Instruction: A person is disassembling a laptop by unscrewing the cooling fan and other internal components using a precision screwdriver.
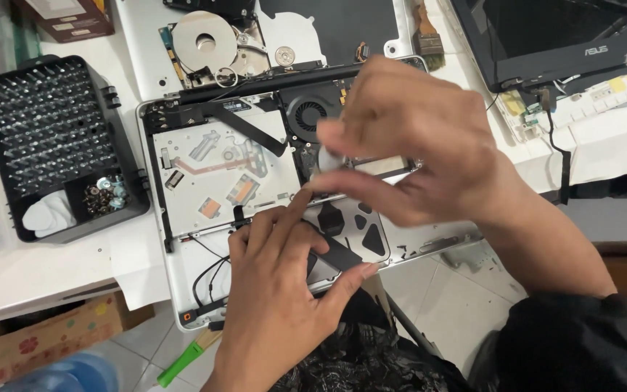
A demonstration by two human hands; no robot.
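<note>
On the white work table [52, 268], an opened white laptop base [183, 283] lies with its inner side up and serves as the reference point for everything below. The left hand [277, 305] lies flat on the near edge of this base, fingers spread, the index finger stretched toward the centre and the thumb resting against a black flat part [339, 250] seated in the base. It presses rather than grips; nothing is enclosed in it. The right hand [408, 141] hovers over the middle of the base, to the right of the round black fan [306, 115], with thumb and fingers pinched together on a small pale item [328, 156]. The item is blurred and cannot be identified. The two hands are close, the left index fingertip nearly meeting the right thumb; whether they touch cannot be told.

Beyond the far edge of the base sits an exposed hard drive [208, 40] with a bright round platter, and a small brush [426, 36] lies further right. To the left of the base stands a black bit tray [52, 138], its rows filled with driver bits, with loose screws [104, 196] in a front compartment. To the far right of the base lies a second dark laptop [553, 40]. Below the near left corner of the base, a green-handled tool [183, 359] and a cardboard box [52, 337] are seen lower down.
</note>
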